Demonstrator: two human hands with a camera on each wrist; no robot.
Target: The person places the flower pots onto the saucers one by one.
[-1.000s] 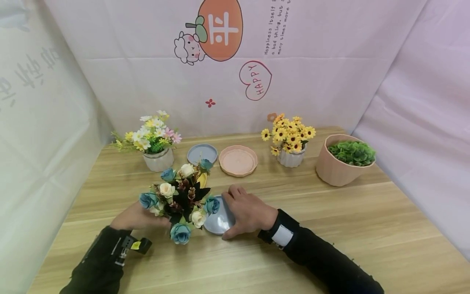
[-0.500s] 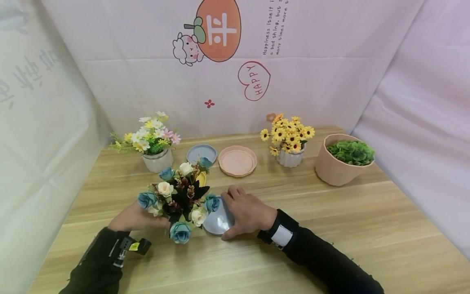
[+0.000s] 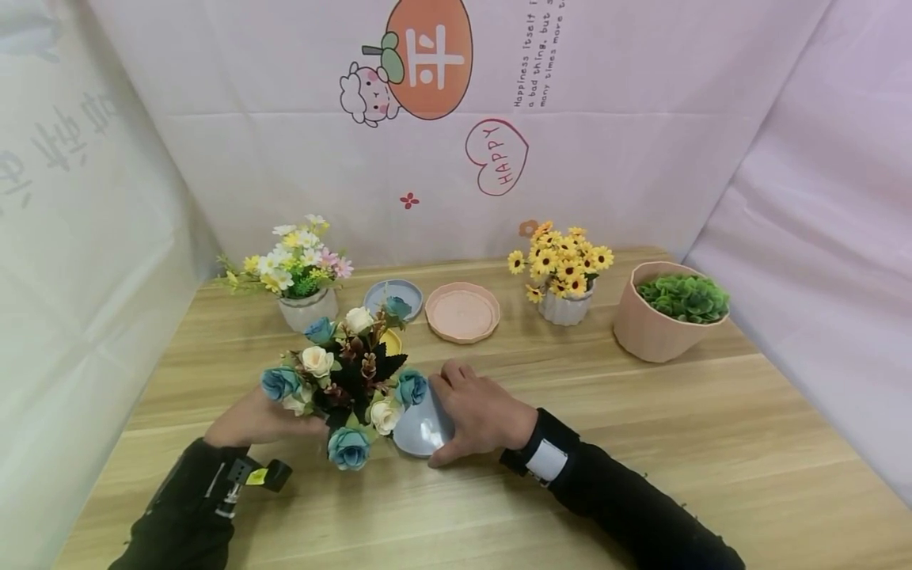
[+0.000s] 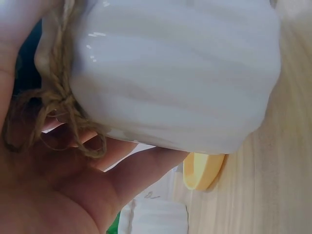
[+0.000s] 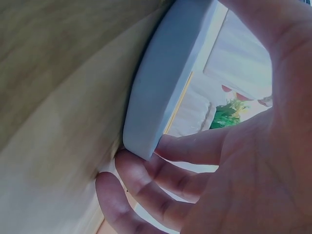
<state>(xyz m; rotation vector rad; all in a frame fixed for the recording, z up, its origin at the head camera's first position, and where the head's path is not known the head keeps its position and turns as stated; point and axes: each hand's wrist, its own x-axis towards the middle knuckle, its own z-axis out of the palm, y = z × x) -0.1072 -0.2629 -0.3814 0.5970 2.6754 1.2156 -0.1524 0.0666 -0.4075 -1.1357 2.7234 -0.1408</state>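
Note:
My left hand (image 3: pixel 260 418) grips a white ribbed flowerpot (image 4: pixel 175 73), its fingers curled round the side beneath the rim. Brown twine (image 4: pixel 63 97) is tied in a bow about the pot's neck. Blue and cream artificial roses (image 3: pixel 317 362) rise from it and hide the pot in the head view. Just right of the flowers, my right hand (image 3: pixel 484 412) holds a blue-grey saucer (image 3: pixel 420 434) by its right edge, thumb on the near side and fingers on the far side. In the right wrist view, fingertips touch the rim of this saucer (image 5: pixel 163 83), which sits low against the table.
Behind the roses are a yellow saucer (image 3: pixel 391 342), a blue saucer (image 3: pixel 393 299) and a pink saucer (image 3: pixel 463 312). A daisy pot (image 3: pixel 309 309) stands back left, a yellow-flower pot (image 3: pixel 566 307) back right. Farther right is a pink pot (image 3: pixel 648 328) with green leaves.
The roses and my left hand have shifted slightly left, leaning a little away from the saucer. My right hand and the saucer have stayed in place.

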